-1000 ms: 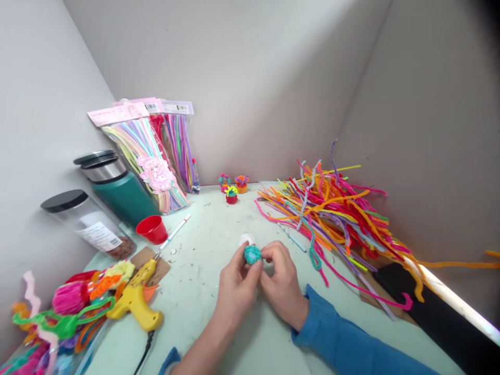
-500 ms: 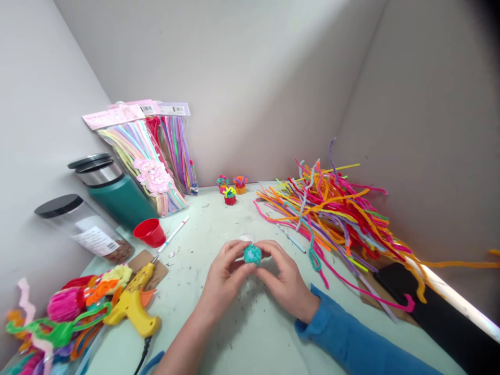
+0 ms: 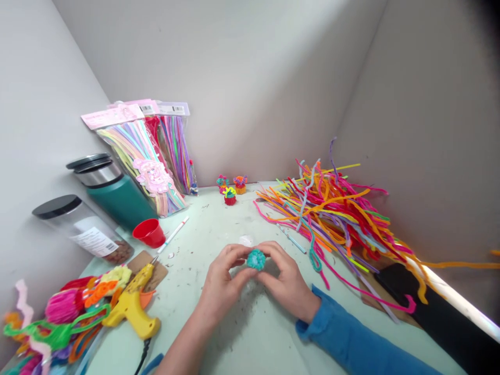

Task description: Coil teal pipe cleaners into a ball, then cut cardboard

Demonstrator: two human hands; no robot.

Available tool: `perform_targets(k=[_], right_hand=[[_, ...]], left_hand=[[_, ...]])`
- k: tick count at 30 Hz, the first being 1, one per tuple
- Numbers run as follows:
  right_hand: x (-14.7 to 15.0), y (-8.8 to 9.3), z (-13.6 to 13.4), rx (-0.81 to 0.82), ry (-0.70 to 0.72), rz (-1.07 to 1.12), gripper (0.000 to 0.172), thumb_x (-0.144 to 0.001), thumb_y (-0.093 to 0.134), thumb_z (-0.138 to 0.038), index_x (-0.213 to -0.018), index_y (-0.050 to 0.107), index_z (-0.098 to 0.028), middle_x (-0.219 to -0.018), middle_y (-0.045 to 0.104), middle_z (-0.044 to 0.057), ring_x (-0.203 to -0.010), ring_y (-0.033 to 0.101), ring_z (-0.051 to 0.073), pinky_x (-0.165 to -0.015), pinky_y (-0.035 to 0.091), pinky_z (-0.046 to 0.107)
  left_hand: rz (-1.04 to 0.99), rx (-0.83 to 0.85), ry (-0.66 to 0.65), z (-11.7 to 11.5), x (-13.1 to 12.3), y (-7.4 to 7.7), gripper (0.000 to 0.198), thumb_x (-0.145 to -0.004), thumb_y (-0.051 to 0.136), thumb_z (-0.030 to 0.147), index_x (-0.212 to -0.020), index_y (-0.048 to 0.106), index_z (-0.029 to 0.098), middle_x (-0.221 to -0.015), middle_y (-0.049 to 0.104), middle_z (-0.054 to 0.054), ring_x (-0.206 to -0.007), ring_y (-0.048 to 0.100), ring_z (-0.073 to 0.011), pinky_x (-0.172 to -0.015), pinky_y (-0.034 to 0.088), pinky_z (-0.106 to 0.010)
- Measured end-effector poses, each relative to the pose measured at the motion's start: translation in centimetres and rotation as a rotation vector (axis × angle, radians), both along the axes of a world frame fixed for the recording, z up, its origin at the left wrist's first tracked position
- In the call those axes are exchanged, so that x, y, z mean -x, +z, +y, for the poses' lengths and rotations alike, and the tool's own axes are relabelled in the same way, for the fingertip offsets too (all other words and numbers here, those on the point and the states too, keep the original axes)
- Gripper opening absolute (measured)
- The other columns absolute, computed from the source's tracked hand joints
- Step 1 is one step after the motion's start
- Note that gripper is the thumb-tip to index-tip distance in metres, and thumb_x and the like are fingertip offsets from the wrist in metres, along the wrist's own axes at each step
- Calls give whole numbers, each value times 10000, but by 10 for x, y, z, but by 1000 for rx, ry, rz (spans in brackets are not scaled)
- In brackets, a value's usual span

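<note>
A small round teal fuzzy piece (image 3: 256,260) is held above the table between both hands. On its left side, my left hand (image 3: 226,276) pinches it with thumb and fingers. My right hand (image 3: 283,278), below a blue sleeve, grips the other side the same way. The fingertips cover the piece's edges. Just beyond the hands a small whitish clear item (image 3: 246,240) lies on the table.
A yellow glue gun (image 3: 135,307) lies at the left by colourful fuzzy pieces (image 3: 64,307), a red cup (image 3: 149,233), a jar (image 3: 86,229) and a teal bottle (image 3: 119,192). Small finished figures (image 3: 230,196) stand at the back. Loose pipe cleaners (image 3: 332,208) are piled right.
The teal piece has moved slightly right and down, its face tilted a little differently. Both hands still hold it, and more of the whitish item shows behind them.
</note>
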State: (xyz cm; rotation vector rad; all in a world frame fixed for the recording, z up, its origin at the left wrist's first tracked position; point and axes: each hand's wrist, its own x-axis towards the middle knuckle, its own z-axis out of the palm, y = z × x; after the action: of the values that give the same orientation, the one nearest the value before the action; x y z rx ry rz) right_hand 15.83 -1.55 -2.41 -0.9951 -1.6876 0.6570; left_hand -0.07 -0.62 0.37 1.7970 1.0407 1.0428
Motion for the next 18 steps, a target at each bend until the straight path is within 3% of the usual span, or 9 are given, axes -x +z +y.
perform_targets(k=[12, 18], right_hand=[[-4, 8, -7, 32, -4, -124, 116, -766, 608, -239, -754, 500, -198, -744, 536, 8, -721, 502, 166, -678, 402, 293], [-2, -1, -2, 20, -30, -219, 103, -774, 611, -217, -837, 532, -196, -816, 565, 19, -787, 511, 178, -730, 388, 315]], left_hand=[[197, -42, -72, -4, 6, 5, 129, -797, 517, 209, -913, 570, 189, -902, 630, -36, -849, 560, -167, -791, 441, -292], [308, -120, -46, 0, 6, -1, 133, -814, 478, 191, -922, 556, 191, -904, 608, -40, -841, 551, -168, -776, 431, -296]])
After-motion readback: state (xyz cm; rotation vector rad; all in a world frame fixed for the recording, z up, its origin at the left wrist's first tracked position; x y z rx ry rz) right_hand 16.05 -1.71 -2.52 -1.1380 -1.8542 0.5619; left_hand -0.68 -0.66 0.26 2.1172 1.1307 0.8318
